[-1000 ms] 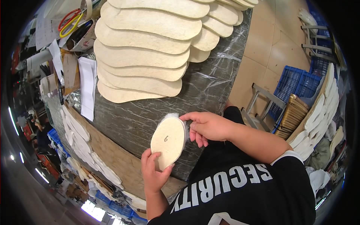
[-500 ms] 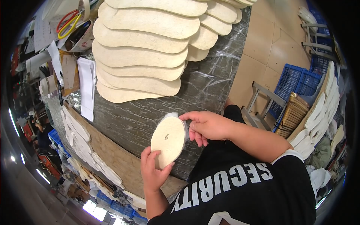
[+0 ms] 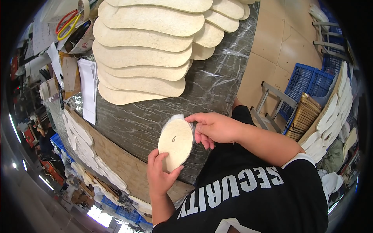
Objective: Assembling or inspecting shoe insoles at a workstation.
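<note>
My left hand [image 3: 160, 173] grips the lower end of a cream felt insole [image 3: 176, 141], with the thumb on one edge and the fingers on the other. White fluffy pile shows along its upper edge, and a small handwritten mark is on the face toward me. At the upper right edge my right hand [image 3: 208, 128] pinches the rim with its index finger and thumb, the other fingers curled below. Farther off on the dark table [image 3: 128, 122], overlapping rows of cream insoles [image 3: 143, 56] lie spread out.
Scissors with red and yellow handles [image 3: 69, 26] stand in a holder at the far left, near a stack of white paper strips [image 3: 88, 89]. White pieces lie on a brown board [image 3: 112, 149] at left. Right of the table are a metal-framed stool [image 3: 278, 95] and blue crates [image 3: 301, 79].
The held insole and my left hand have shifted slightly right and up. My right hand stays at the upper edge, its fingers slightly higher. The whole view has moved a little.
</note>
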